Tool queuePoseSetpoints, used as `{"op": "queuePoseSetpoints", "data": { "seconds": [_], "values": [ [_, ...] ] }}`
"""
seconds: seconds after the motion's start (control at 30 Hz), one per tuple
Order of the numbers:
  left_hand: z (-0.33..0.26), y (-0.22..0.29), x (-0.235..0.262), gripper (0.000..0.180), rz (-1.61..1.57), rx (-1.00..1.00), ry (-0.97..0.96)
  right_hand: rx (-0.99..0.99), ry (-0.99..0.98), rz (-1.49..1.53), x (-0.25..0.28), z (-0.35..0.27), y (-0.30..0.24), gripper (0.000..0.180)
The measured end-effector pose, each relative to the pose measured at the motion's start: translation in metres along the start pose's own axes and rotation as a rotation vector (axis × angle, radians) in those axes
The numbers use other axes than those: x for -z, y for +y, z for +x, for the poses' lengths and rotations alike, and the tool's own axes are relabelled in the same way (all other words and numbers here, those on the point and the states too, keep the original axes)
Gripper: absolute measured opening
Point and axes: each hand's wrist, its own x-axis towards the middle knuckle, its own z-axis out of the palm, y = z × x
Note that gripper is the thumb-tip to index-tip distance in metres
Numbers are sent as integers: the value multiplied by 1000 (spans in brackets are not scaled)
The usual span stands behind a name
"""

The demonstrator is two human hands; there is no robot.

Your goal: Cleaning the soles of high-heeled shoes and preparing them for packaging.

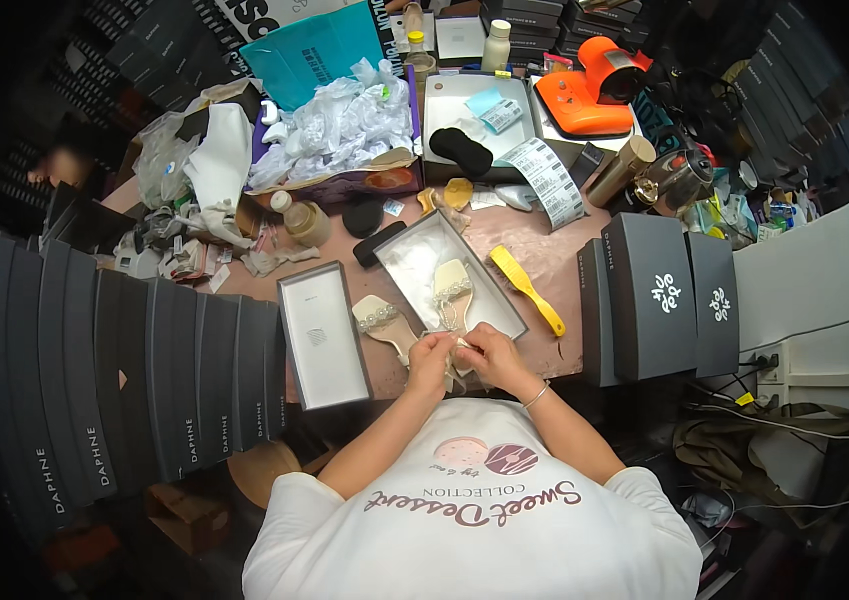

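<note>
Two cream sandals with beaded straps lie in front of me, heel ends toward me. The left sandal (381, 318) is beside the open grey shoe box (489, 268); the right sandal (453, 287) lies over its white tissue lining (414, 255). Close to the sandals' heel ends, my left hand (430, 361) and my right hand (494, 358) meet with fingers pinched. Something small and cream-coloured shows between them. It may be a sandal strap or a bit of wrapping, but the fingers hide most of it.
The box lid (316, 350) lies at the left, a yellow brush (524, 285) at the right. Stacks of shoe boxes (649, 300) flank the table. Behind are a bin of crumpled tissue (344, 125), a label strip (544, 180), an orange device (589, 95) and a glass jar (304, 222).
</note>
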Motion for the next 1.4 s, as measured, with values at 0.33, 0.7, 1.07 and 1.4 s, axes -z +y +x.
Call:
{"op": "queuePoseSetpoints", "data": {
  "seconds": [0.33,0.7,1.07,1.4],
  "values": [
    [20,26,19,18,313,71,-328,-245,-81,430,-1,4,14,23],
    [9,22,4,30,925,-250,-445,-514,-78,815,11,4,31,8],
    [9,34,4,22,1033,-147,-585,44,-433,70,47,17,25,19],
    [14,28,11,26,1016,-264,-498,442,-224,-445,55,30,8,18]
  ]
}}
